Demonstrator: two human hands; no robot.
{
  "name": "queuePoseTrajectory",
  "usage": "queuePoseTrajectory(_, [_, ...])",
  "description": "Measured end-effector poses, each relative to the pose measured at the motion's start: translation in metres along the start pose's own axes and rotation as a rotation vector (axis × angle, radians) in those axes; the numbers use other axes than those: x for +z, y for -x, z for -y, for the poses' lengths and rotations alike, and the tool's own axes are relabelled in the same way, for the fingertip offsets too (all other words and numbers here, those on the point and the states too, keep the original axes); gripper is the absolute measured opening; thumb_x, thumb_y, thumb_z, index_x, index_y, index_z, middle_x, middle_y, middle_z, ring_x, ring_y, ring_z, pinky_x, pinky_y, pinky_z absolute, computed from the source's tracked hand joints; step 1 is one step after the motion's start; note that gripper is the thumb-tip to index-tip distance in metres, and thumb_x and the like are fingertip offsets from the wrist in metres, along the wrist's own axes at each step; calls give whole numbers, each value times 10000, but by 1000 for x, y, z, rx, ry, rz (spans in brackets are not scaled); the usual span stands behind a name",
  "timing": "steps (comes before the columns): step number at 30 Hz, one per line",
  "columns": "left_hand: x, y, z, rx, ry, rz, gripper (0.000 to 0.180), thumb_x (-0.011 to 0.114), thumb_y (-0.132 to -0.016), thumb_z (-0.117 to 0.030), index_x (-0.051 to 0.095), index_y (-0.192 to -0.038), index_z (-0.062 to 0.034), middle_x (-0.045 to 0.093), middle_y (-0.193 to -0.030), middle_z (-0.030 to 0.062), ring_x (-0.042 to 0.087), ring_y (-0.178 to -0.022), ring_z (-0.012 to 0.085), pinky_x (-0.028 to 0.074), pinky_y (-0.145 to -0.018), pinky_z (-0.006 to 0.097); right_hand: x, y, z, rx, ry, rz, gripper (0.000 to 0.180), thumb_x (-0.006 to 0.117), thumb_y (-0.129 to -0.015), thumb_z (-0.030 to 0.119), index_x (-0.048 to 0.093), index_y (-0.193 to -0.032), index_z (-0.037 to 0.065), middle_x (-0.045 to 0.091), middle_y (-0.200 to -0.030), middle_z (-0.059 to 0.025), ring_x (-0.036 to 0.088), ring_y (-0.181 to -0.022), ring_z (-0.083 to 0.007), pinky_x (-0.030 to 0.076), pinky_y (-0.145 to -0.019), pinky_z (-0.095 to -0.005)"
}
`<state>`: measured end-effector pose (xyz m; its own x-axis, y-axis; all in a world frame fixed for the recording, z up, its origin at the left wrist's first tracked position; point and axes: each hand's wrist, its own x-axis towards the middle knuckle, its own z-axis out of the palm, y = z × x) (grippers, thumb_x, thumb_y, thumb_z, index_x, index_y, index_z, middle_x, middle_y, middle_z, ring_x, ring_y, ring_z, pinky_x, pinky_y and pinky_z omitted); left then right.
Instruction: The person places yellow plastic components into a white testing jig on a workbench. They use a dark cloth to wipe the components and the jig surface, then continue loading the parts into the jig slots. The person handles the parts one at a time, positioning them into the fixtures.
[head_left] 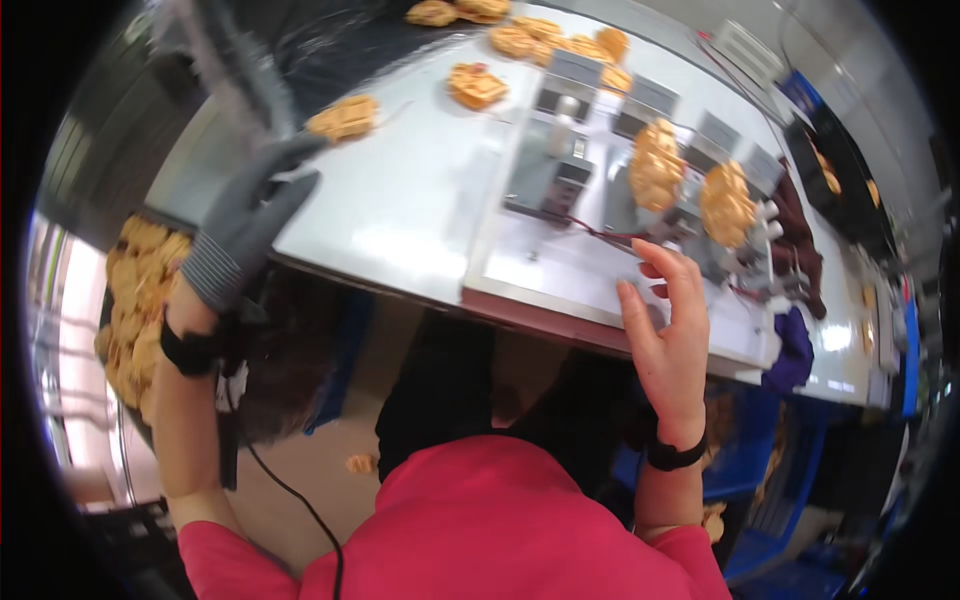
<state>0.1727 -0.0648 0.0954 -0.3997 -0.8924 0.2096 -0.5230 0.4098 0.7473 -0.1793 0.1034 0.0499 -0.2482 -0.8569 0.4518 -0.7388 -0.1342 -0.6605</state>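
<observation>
A tan piece [343,119] lies on the white table [370,235] in the upper left of the frame. The gloved left hand [242,215] is beside it, thumb and fingers parted; whether its fingertips touch the piece I cannot tell. Right of centre, the bare right hand [672,315] is loosely curled, grasping nothing visible, near a dark red cable [598,234]. Above it, two tan lumps [657,168] sit on the metal fixture [567,190]. A purple cloth [789,352] lies at right; a tan heap [135,300] fills the left edge.
</observation>
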Motion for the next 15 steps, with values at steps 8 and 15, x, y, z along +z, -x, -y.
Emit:
queuePoseTrajectory(8, [140, -28, -51, 253, -22, 114, 379, 629, -969, -189, 596, -1328, -71, 599, -1307, 120, 564, -1222, 242, 452, -1006, 354, -19, 14, -33, -38, 164, 6, 144, 722, -860, 110, 705, -994, 59, 645, -933, -83, 582, -925, -290, 439, -841, -386])
queuePoseTrajectory(15, [153, -20, -67, 192, 48, -157, 333, 575, -978, -104, 591, -1308, -57, 590, -1300, 106, 544, -1222, 219, 420, -1028, 357, -17, 5, -37, -46, 164, 22, 81, 722, -855, 96, 697, -924, 63, 625, -875, -63, 577, -874, -270, 434, -804, -377])
